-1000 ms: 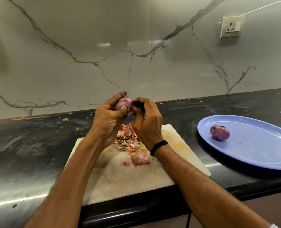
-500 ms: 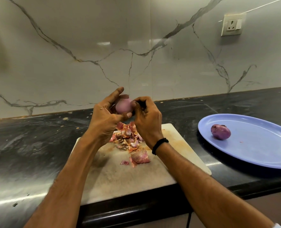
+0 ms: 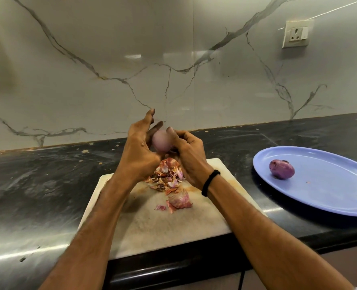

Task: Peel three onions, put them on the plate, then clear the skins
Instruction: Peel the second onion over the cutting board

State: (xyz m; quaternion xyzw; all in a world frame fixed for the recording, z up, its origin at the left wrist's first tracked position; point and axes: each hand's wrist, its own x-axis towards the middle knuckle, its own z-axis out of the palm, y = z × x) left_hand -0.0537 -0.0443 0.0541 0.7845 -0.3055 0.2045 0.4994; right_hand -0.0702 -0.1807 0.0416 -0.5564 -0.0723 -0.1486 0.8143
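- The left hand [image 3: 139, 152] and the right hand [image 3: 189, 155] are raised together above the far end of a pale, stained rectangular cutting board [image 3: 163, 225], with a pale pink, round peeled onion [image 3: 161, 141] between them; the onion is blurred.
- The left hand's fingers [image 3: 150, 116] are spread, the upper ones pointing up and away from the onion, while the palm and thumb side lie against the onion's left.
- The right hand's fingers [image 3: 180, 136] are curled onto the onion's right side and top, so the onion is pinched between the two hands; a black band [image 3: 210, 182] circles the right wrist.
- Directly below the hands, a heap of dry reddish-pink onion skins [image 3: 167, 176] lies on the board.
- Just in front of the heap sits a larger curved piece of pink onion shell [image 3: 179, 199], with a small pink scrap [image 3: 159, 207] beside it on the left.
- The board rests on a dark, glossy stone table [image 3: 37, 185], its near edge at the table's front lip.
- To the right of the board, apart from it, a wide lavender-blue oval plate [image 3: 330, 197] lies on the table.
- One darker purple peeled onion [image 3: 281, 169] lies on the plate's left part.
- Behind the table stands a white marble-veined wall [image 3: 110, 49] with a white socket [image 3: 296, 34] at upper right.
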